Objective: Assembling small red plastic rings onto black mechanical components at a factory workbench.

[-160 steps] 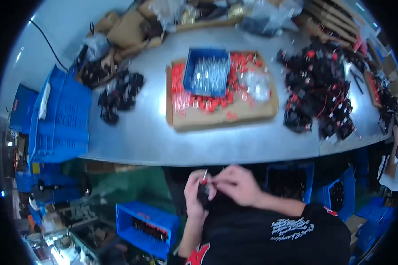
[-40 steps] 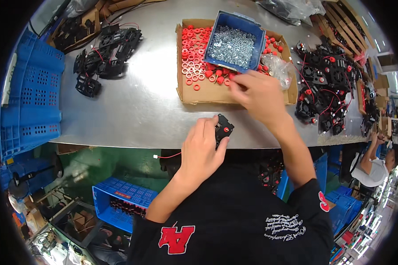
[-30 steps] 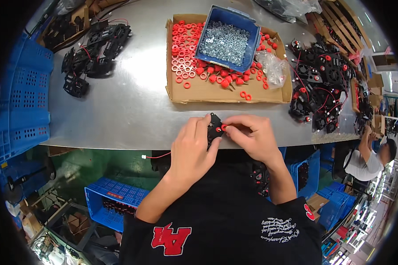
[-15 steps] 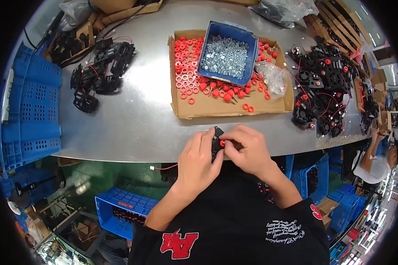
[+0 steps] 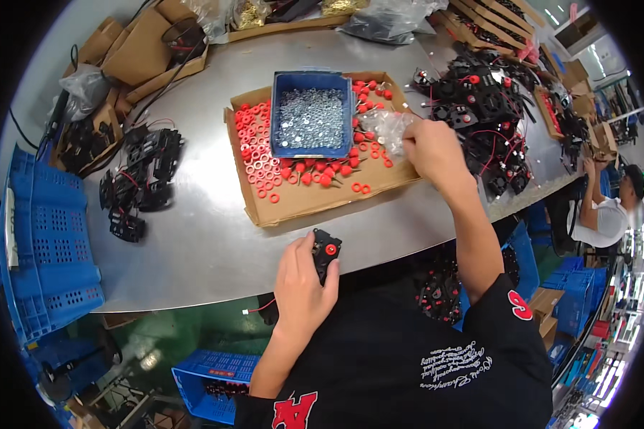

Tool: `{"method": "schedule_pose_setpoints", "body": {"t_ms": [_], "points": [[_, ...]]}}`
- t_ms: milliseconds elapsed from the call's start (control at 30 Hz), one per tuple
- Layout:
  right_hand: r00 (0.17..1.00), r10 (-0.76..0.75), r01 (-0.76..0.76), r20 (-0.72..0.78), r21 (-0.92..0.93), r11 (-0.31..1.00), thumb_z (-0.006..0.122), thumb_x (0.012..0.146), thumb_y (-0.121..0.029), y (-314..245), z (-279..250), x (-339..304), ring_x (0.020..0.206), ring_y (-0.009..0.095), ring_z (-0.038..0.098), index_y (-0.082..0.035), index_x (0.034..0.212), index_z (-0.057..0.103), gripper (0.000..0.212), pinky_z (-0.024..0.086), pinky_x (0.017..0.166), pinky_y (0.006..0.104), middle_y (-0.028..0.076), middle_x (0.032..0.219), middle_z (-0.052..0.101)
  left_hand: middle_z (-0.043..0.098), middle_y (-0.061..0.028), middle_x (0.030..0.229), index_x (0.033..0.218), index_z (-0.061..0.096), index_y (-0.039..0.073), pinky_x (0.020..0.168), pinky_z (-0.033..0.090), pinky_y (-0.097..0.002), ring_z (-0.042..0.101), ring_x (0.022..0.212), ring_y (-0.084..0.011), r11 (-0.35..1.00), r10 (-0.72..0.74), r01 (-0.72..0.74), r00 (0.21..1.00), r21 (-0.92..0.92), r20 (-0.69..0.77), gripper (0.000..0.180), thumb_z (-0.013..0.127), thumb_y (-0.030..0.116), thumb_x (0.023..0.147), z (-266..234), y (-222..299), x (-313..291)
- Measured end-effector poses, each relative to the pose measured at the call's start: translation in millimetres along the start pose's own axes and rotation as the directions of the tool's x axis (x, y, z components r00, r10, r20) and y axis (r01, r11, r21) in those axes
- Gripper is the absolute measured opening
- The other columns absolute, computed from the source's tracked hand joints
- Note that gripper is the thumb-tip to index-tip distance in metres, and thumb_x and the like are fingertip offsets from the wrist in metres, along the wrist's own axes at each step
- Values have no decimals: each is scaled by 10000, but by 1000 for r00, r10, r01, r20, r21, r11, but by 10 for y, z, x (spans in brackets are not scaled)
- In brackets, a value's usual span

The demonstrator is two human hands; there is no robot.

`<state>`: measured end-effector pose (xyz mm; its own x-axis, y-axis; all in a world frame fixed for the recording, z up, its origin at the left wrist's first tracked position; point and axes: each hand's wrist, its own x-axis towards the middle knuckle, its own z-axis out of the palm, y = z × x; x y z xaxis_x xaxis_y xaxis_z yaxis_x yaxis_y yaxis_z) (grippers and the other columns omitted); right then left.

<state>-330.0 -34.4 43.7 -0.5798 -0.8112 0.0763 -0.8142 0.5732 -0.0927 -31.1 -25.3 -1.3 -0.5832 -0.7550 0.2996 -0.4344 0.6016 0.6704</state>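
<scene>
My left hand is closed around a small black plastic housing near the table's front edge. A red ring sits on the housing's face, and a thin red wire with a white plug hangs beside the hand. Over the right side of a shallow cardboard tray, my right hand has curled fingers at a clear plastic bag. Whatever its fingertips pinch is hidden. A blue bin of small metal hardware stands in the tray, with red rings and red-headed pieces around it.
Black assemblies with wires are heaped right of the tray, and a smaller black pile lies to the left. A blue crate stands at the left edge. Cardboard boxes are behind. A co-worker sits far right.
My right hand has left the black housing and moved up and right to the plastic bag. My left hand keeps the housing, its red ring now exposed. The view has shifted.
</scene>
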Motion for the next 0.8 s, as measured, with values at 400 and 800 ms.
{"method": "schedule_pose_setpoints", "body": {"t_ms": [400, 800], "points": [[924, -361, 381, -124, 241, 893, 666, 823, -149, 143, 293, 22, 835, 325, 663, -21, 845, 730, 145, 523, 762, 400, 145, 859, 684, 607, -198, 1095, 1231, 533, -46, 808, 525, -431, 629, 963, -385, 998, -47, 44, 996, 36, 81, 511, 746, 154, 812, -7, 7, -32], [996, 42, 18, -74, 668, 744, 702, 862, -133, 266, 245, -132, 752, 124, 684, 48, 1052, 711, 262, 517, 659, 248, 90, 862, 724, 604, -202, 1064, 1244, 536, -49, 780, 522, -423, 629, 929, -382, 998, -60, 57, 996, 40, 68, 517, 754, 143, 817, -19, 8, -40]]}}
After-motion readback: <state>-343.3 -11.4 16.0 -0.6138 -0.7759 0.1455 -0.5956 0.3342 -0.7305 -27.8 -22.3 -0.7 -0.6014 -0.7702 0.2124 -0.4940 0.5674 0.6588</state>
